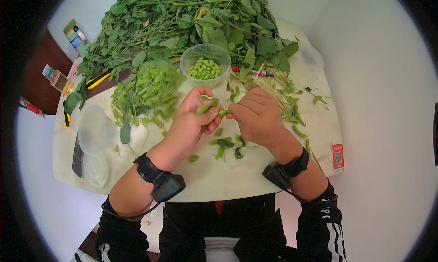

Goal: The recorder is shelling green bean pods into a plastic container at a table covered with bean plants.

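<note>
My left hand (198,115) holds green bean pods (202,109), one of them between thumb and fingertips. Close on its right, my right hand (258,116) pinches the end of a small green pod (223,113) that spans the gap between both hands. Just beyond them stands a clear round plastic tub (205,80) with shelled green beans (205,69) at its bottom. Loose pods and a leafy sprig (226,143) lie on the pale tabletop below the hands. More pods (292,111) and stripped stalks lie to the right of my right hand.
A large heap of leafy bean plants (191,19) covers the table's back, with a bag of pods (157,80) before it. Yellow-black cutters (98,80), a bottle (58,80), plastic lids (95,130) and a dark phone-like slab (78,159) are left. A red marker (255,71) lies behind the right hand.
</note>
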Demonstrator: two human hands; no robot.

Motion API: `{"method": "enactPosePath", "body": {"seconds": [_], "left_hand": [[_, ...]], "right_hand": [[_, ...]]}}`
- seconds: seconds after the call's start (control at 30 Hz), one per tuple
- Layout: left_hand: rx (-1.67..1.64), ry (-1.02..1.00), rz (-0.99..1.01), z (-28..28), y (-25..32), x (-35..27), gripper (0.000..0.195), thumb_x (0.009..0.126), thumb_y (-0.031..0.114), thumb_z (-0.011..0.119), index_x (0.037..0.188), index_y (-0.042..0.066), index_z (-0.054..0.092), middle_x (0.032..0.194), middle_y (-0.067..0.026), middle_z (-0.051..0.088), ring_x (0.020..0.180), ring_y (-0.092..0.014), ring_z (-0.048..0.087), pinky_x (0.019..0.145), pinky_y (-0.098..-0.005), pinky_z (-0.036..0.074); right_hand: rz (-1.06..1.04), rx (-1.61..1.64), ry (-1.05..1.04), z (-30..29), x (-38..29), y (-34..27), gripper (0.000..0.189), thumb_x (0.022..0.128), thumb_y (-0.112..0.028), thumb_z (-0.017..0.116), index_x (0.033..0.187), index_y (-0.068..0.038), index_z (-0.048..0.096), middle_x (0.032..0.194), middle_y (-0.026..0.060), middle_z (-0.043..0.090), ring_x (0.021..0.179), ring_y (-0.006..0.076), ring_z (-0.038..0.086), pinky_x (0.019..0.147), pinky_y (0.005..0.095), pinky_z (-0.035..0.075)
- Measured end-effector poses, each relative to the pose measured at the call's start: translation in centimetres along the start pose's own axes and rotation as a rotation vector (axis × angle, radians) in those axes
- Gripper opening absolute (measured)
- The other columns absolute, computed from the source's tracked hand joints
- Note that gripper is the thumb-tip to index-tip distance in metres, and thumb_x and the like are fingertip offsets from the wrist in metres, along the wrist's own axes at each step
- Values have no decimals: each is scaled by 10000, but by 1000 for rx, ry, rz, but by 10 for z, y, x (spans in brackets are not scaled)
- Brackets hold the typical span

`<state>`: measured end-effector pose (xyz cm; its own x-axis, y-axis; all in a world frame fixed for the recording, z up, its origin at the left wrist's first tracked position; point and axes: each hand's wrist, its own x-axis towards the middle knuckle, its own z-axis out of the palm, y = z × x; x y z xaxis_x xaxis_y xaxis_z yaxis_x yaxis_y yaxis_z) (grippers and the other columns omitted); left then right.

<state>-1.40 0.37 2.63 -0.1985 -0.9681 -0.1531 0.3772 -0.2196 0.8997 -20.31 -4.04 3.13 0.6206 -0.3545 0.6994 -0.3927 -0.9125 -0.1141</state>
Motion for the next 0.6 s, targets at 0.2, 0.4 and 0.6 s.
{"method": "enactPosePath", "body": {"seconds": [0.2,0.4,0.6], "left_hand": [[-234,-89,-91,-4,2,-1,307,930,63,566,1183,91,393,917,-38,580,685,-100,533,534,-198,361],[400,-37,421,-2,-15,5,301,950,36,530,1178,48,333,892,-41,559,698,-105,550,586,-226,445],[667,125,604,-10,-29,10,384,862,-92,527,1176,38,350,899,-71,599,728,-137,588,640,-254,464]], "right_hand": [[-236,-209,147,-1,2,2,184,674,-144,696,828,-81,617,717,16,584,638,190,557,615,333,448],[356,165,180,10,-4,-2,209,770,-209,744,849,-59,622,714,48,605,615,217,573,595,326,461],[561,334,-80,4,-4,-9,260,821,-264,734,786,-29,626,642,95,599,534,209,556,492,313,431]]}}
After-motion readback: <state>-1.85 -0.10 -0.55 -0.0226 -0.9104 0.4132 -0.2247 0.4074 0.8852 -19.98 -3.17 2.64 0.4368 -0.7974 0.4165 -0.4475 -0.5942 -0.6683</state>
